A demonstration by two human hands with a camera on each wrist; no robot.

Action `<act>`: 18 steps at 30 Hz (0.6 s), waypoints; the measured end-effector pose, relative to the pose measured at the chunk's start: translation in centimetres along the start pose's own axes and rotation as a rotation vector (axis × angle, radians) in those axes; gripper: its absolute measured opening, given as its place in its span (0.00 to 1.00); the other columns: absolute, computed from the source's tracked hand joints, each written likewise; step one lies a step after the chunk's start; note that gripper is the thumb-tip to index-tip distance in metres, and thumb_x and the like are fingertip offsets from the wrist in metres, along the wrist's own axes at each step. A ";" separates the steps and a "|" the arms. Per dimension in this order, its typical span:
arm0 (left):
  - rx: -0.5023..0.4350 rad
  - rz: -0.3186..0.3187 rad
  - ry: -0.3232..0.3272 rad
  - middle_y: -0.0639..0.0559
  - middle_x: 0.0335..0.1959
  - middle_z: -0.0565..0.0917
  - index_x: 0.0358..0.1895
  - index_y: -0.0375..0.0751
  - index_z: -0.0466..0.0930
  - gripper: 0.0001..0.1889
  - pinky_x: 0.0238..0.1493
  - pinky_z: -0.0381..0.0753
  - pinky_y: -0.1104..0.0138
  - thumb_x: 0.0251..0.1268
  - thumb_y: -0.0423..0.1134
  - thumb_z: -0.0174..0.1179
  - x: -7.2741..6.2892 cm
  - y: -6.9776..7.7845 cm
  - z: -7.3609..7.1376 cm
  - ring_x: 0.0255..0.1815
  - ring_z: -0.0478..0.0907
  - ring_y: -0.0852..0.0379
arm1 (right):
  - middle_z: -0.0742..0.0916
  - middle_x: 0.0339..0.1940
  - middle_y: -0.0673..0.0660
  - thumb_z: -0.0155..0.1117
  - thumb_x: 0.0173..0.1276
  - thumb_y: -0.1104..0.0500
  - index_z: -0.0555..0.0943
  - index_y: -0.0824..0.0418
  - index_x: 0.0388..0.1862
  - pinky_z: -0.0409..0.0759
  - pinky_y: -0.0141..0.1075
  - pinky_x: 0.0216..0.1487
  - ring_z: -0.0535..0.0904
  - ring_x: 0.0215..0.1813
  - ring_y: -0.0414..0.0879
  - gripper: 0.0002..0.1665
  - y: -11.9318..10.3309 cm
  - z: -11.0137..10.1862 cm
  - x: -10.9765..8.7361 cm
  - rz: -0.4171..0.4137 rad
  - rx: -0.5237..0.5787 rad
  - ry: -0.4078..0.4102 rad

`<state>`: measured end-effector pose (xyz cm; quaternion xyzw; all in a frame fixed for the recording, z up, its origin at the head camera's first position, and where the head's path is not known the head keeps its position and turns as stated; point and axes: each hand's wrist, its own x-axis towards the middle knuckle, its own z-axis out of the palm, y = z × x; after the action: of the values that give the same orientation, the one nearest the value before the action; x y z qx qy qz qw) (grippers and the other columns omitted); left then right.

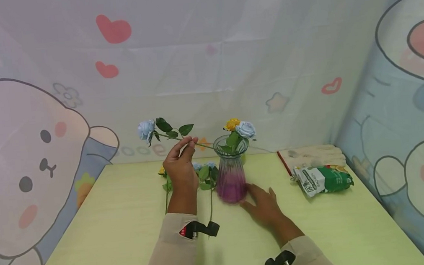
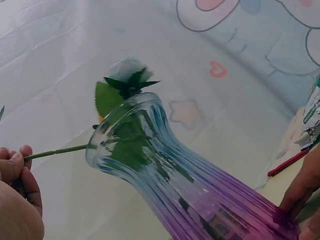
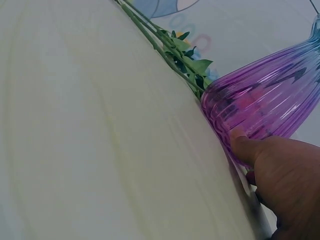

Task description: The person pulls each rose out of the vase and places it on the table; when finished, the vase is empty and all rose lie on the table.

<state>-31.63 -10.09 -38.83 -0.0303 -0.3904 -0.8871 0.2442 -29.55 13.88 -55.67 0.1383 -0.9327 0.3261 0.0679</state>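
My left hand [image 1: 181,162] pinches the stem of a light blue artificial rose [image 1: 146,131], whose bloom points left. The cut end of its stem [image 2: 60,151] is at the rim of a glass vase [image 1: 232,177], clear blue above and purple below. A yellow rose [image 1: 232,124] and another light blue rose [image 1: 246,130] stand in the vase. Down at the vase's base, my right hand [image 1: 264,205] grips its right side, the thumb [image 3: 244,145] against the purple glass. The fingers behind the base are partly hidden.
More roses with green leaves [image 1: 204,177] lie on the pale yellow table [image 1: 104,243], left of the vase and partly behind my left arm. To the right are a green and white packet [image 1: 324,180], pale gloves [image 1: 312,156] and a thin red stick [image 1: 284,163].
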 end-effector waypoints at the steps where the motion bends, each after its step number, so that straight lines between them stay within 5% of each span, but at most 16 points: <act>1: -0.006 0.001 0.007 0.47 0.47 0.91 0.44 0.39 0.94 0.11 0.57 0.85 0.65 0.74 0.21 0.66 0.0 0.2 -0.1 0.48 0.95 0.56 | 0.77 0.83 0.61 0.67 0.81 0.45 0.69 0.59 0.86 0.41 0.75 0.86 0.70 0.86 0.61 0.41 0.0 0.0 0.0 0.000 -0.001 0.000; 9: -0.060 -0.028 0.067 0.47 0.53 0.86 0.44 0.39 0.94 0.10 0.54 0.85 0.67 0.75 0.22 0.66 0.6 0.7 -1.7 0.52 0.94 0.56 | 0.76 0.84 0.62 0.66 0.82 0.45 0.69 0.59 0.86 0.41 0.75 0.86 0.68 0.87 0.61 0.41 0.0 -0.1 0.0 0.005 0.005 -0.004; 18: -0.191 -0.110 0.152 0.50 0.49 0.88 0.43 0.42 0.92 0.09 0.48 0.80 0.66 0.75 0.25 0.67 1.1 1.1 -3.9 0.53 0.91 0.56 | 0.77 0.84 0.61 0.67 0.81 0.44 0.69 0.59 0.86 0.42 0.75 0.85 0.69 0.86 0.61 0.42 0.1 0.0 0.1 -0.001 0.001 0.000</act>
<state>-31.60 -13.95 -40.53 0.0352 -0.2859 -0.9320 0.2200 -29.66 13.97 -55.74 0.1388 -0.9326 0.3263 0.0677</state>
